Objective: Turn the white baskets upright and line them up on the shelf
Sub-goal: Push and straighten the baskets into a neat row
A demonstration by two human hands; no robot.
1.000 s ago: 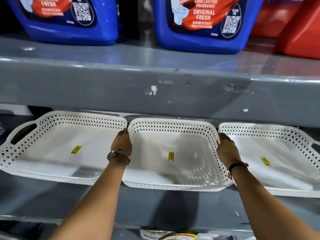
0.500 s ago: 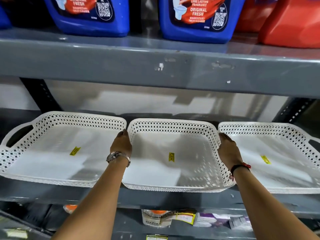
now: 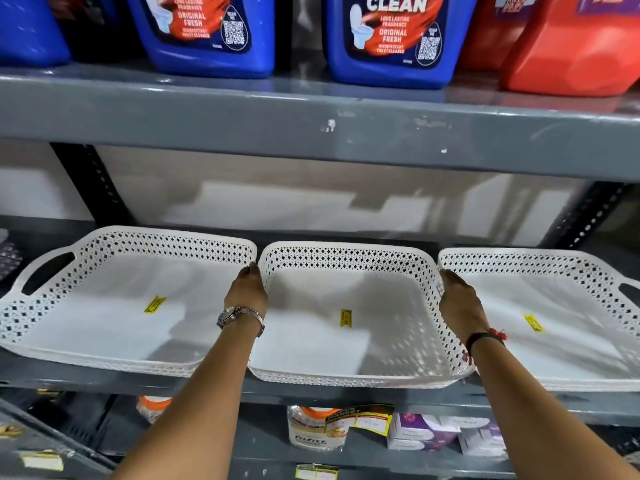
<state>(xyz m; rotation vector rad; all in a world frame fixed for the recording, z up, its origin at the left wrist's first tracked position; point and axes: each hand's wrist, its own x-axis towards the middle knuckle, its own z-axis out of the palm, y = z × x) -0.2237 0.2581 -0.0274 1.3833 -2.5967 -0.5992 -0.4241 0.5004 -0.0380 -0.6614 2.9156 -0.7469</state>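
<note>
Three white perforated baskets stand upright side by side on the grey shelf. The left basket and the right basket flank the middle basket. Each has a yellow sticker inside. My left hand grips the middle basket's left side, fingers tucked between it and the left basket. My right hand holds its right side, between it and the right basket. The middle basket's front edge overhangs the shelf lip slightly.
Above, a grey shelf carries blue toilet-cleaner jugs and red jugs. Below the baskets, a lower shelf holds small packets and boxes. Dark slotted uprights stand at the back left and right.
The view has tilted down, showing the wall behind the baskets and the lower shelf. Both hands stay on the middle basket's sides; the baskets have hardly shifted.
</note>
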